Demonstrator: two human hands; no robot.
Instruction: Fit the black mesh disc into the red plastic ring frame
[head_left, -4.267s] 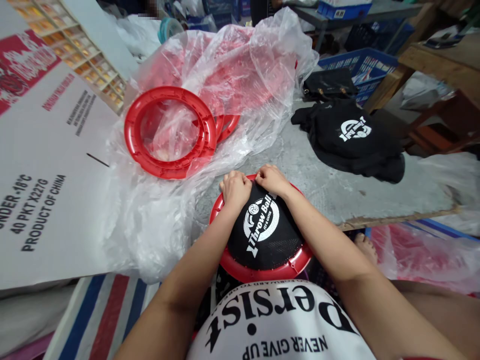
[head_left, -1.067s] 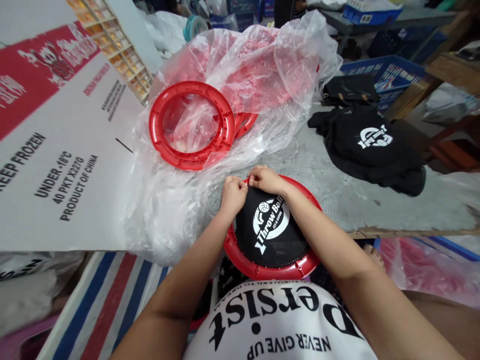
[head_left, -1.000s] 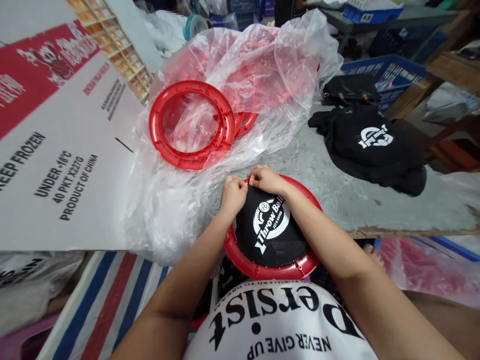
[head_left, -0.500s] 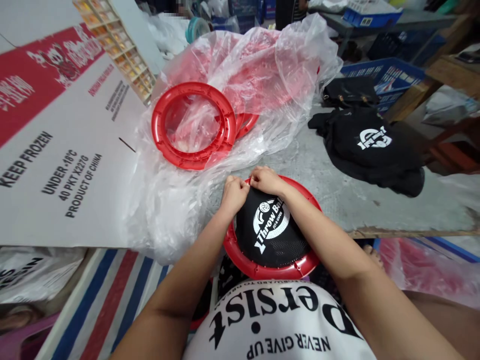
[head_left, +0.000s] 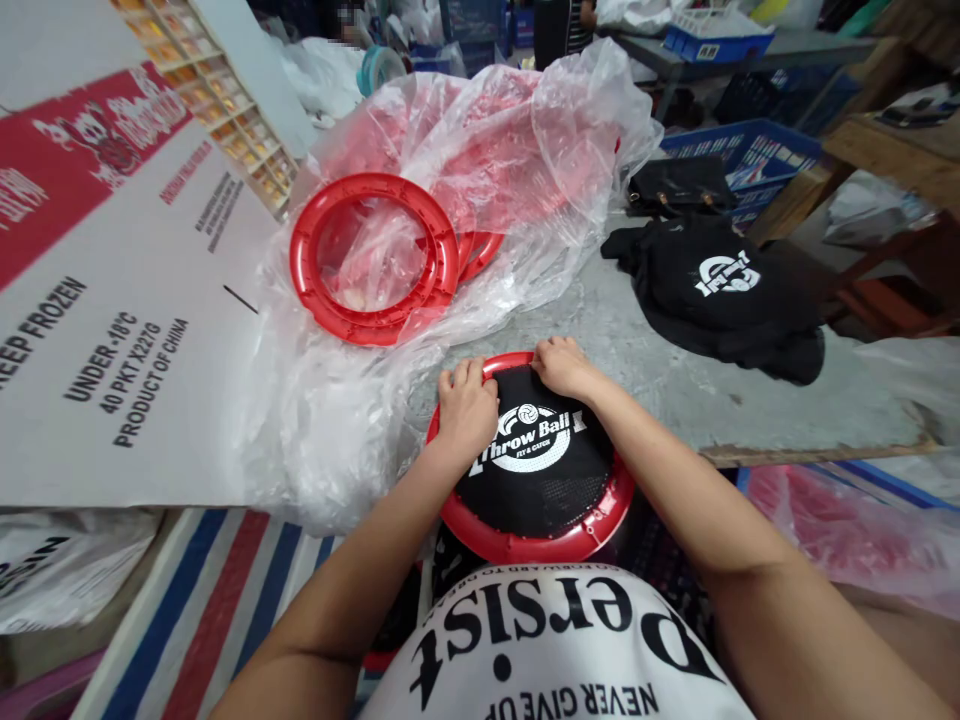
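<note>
A round red plastic ring (head_left: 457, 520) rests against the table's front edge, close to my body. Stretched across it is a black mesh fabric (head_left: 536, 500) printed in white with "Throw Ball". My left hand (head_left: 469, 405) grips the ring's far left rim, fingers curled over the edge. At the far side my right hand (head_left: 562, 367) is closed on the rim and the fabric's edge. Beyond them, loose red rings (head_left: 307, 245) lie on clear plastic wrap. More black printed fabric (head_left: 720, 300) lies in a pile to the right.
A large carton (head_left: 150, 340) stands at the left. Behind the rings is a clear plastic bag (head_left: 540, 150) of red parts. A black bag (head_left: 679, 185) and a blue crate (head_left: 750, 150) are at the back right, past the grey table (head_left: 660, 400).
The ring with its fabric has turned clockwise, so the print reads more level. My hands have moved apart along the rim, left hand to the left, right hand to the right.
</note>
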